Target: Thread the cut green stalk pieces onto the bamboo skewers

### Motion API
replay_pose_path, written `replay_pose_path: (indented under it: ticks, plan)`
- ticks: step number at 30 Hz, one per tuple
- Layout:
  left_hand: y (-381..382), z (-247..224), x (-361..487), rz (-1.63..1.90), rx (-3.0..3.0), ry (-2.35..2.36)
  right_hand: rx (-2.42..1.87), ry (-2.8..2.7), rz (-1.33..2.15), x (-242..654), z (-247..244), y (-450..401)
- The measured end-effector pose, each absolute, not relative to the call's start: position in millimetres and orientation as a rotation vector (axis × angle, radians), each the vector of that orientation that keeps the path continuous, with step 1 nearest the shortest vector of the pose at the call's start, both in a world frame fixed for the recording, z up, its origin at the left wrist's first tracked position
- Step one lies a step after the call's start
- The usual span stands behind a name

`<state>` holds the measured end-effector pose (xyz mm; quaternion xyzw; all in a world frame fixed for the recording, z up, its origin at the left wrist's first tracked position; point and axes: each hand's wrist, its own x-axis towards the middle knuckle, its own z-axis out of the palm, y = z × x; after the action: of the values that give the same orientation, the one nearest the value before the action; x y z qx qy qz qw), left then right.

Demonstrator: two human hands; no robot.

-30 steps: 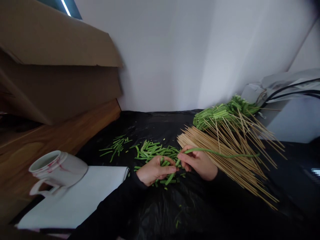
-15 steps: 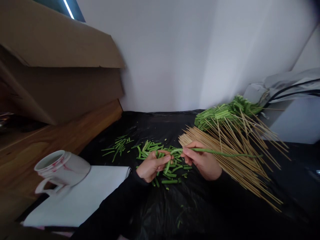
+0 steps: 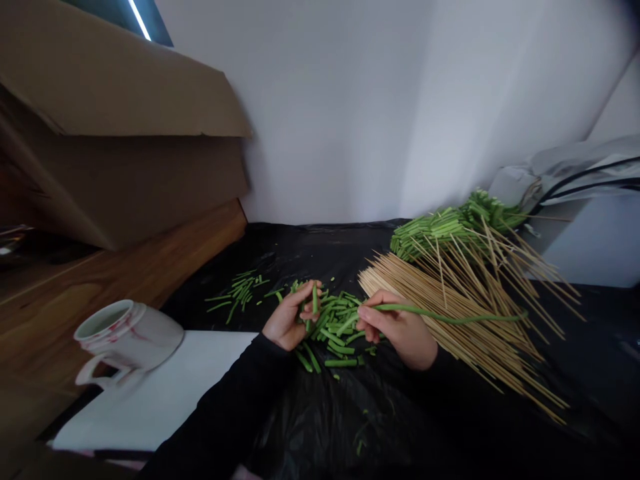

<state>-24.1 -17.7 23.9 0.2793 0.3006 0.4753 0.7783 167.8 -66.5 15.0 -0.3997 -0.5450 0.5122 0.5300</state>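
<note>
A long green bean point(image 3: 445, 316) trails off to the right from my right hand point(image 3: 397, 328), pinched near its end between thumb and fingers. My left hand point(image 3: 291, 316) is turned partly palm up, its fingers curled around short bean pieces point(image 3: 315, 300); how many lie in the palm is hidden. Between and below both hands spreads a loose pile of short bean pieces point(image 3: 341, 363) on black plastic sheeting point(image 3: 320, 427). The two hands are apart, with the long bean touching only the right one.
Bamboo skewers point(image 3: 460, 333) lie in a heap at right, before stacked green bean bundles point(image 3: 440, 227). More pieces point(image 3: 241, 291) lie at left. A mug point(image 3: 145, 337) stands by a white sheet point(image 3: 165, 400); a cardboard box point(image 3: 150, 180) sits behind it. A wall closes the back.
My left hand has moved left, away from the long bean, and turned its palm up with bean pieces in it. The right hand still holds the long bean and has shifted slightly left.
</note>
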Motion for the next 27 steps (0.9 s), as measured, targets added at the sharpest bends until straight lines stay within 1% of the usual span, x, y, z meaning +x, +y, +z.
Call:
replay_pose_path:
  ticks: [3,7,13,17,24,27]
  plan:
    - [-18,25,-24,0.955,0.553,0.596,-0.949,-1.278,1.312,169,11,-65]
    - [-28,24,-16,0.842,0.741,0.637,-0.955,-1.299,1.399,169,8,-65]
    - [-44,22,-7,0.617,1.144,0.767,-0.975,-1.413,1.386,167,7,-66]
    - [-43,19,-8,0.531,1.226,0.818,-1.001,-1.457,1.384,167,7,-65]
    - [-44,23,-9,0.500,1.245,0.796,-0.911,-1.056,1.466,175,9,-57]
    - [-45,25,-8,0.531,1.227,0.788,-0.897,-1.001,1.479,177,10,-55]
